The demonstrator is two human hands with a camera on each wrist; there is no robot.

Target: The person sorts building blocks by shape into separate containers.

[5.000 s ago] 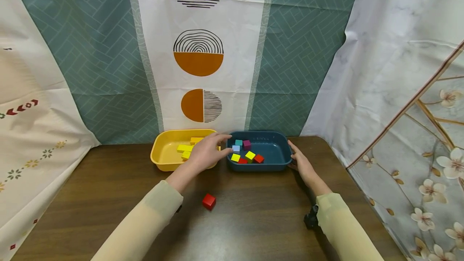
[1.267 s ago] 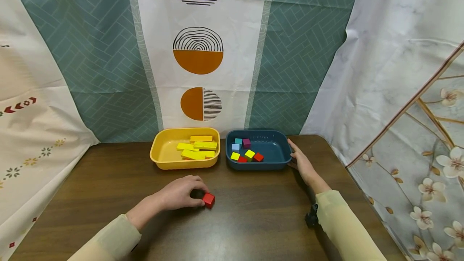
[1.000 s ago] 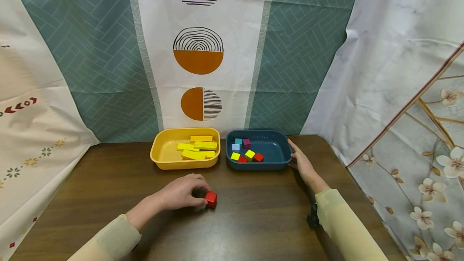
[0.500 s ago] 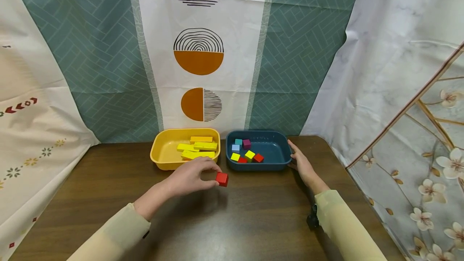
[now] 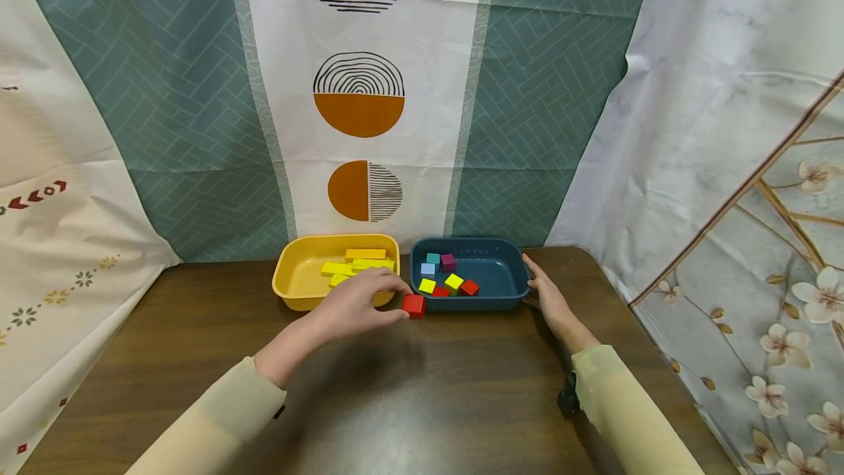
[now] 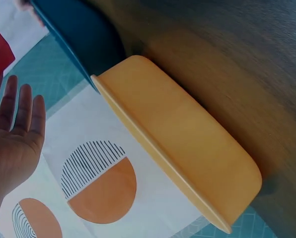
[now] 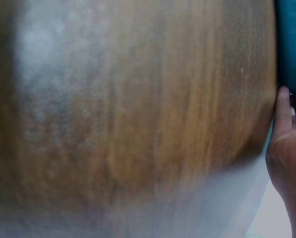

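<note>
My left hand [image 5: 359, 304] pinches a red cube [image 5: 414, 306] between thumb and fingertips, above the table just in front of the blue tray. In the left wrist view the red cube [image 6: 1, 55] shows at the left edge, over the spread fingers of the left hand [image 6: 14, 144]. The blue tray [image 5: 504, 304] holds several small cubes: teal, purple, light blue, yellow and red. Against its right end rests my right hand [image 5: 556, 306], fingers fairly straight. In the right wrist view the right hand [image 7: 289, 153] has its thumb at the tray's lower corner.
Left of the blue tray, nearly side by side, stands a yellow tray [image 5: 290, 299] with several yellow blocks, partly hidden behind the left hand. Both trays stand near the back of the brown wooden table [image 5: 428, 402]. A patterned curtain [image 5: 541, 130] hangs directly behind.
My left hand came from over the yellow tray down to the red cube on the table, gripped it, then lifted it and carried it rightward toward the blue tray. The right hand stayed put.
</note>
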